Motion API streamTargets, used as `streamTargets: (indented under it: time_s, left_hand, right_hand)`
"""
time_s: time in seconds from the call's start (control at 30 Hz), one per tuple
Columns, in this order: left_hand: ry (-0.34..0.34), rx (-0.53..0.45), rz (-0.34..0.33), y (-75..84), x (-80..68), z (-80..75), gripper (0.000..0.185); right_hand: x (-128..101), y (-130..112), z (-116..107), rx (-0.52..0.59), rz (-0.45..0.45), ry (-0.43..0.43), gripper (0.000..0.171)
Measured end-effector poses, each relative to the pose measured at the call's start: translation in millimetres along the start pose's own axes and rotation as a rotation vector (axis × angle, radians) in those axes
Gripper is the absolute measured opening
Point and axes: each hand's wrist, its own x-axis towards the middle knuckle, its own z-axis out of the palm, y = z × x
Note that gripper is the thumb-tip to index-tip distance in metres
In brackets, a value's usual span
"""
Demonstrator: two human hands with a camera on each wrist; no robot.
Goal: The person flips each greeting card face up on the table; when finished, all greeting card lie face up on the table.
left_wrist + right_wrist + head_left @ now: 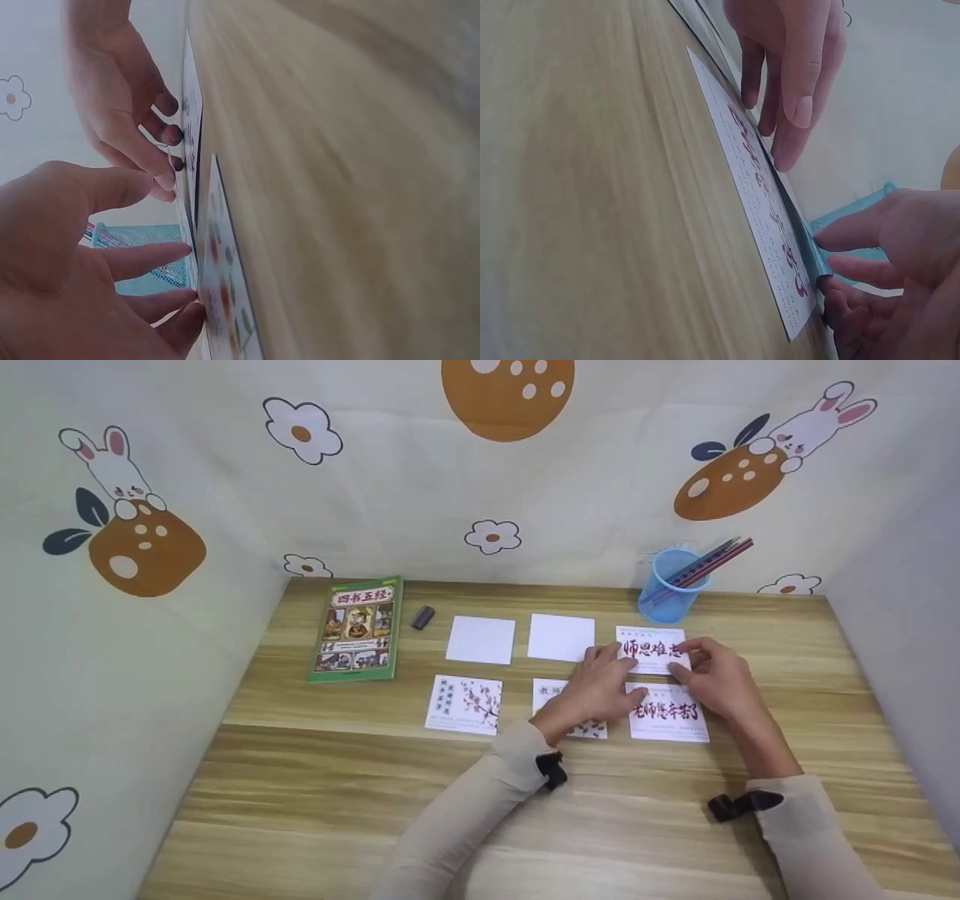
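Basically both hands on the back-right card: left hand (600,686) spread, right hand (721,679) half curled.

Red-lettered card (651,651) is at the right end of the back row on the table (300,780), just behind the other red-lettered card (669,721). Left fingertips touch its left edge, thumb well apart, nothing gripped; right thumb and forefinger sit at its right edge, can't tell if they pinch or only press. Should be very light, thin, fairly stiff; probably slides easily, corners likely to crease. Best hold: opposite side edges, soft touch, off the print. Only container seen: blue mesh cup (666,604), upright behind the card, with several pencils (721,559) leaning right and sticking out over the rim.
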Motion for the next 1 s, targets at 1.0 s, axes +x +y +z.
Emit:
streamTargets:
  time_s: [1.0]
  left_hand:
    - [0.076,-0.022,0.229,-29.4,-32.0,-14.8,0.054]
  right_hand:
    - [-3.0,-1.9,2.9,-0.035,-0.054,0.070,0.043]
